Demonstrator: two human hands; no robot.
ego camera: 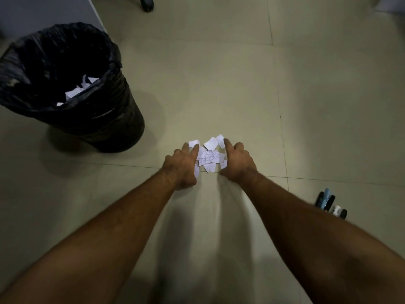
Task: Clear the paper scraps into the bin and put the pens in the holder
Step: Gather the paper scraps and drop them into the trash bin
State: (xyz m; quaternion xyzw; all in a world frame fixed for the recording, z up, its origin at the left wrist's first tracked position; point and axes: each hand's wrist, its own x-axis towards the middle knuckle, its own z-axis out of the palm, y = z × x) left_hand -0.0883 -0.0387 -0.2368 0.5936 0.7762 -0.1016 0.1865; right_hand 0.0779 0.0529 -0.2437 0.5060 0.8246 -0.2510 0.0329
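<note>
Left hand (180,165), right hand (237,162) cupped, flanking scraps (209,157); bin (72,88) left, pens (331,204) right.

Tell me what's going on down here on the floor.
A person is gathering a pile of paper scraps on the tiled floor, left hand and right hand cupped either side of it. The black-lined bin to the left already holds some scraps. Several pens lie untouched at right.
</note>
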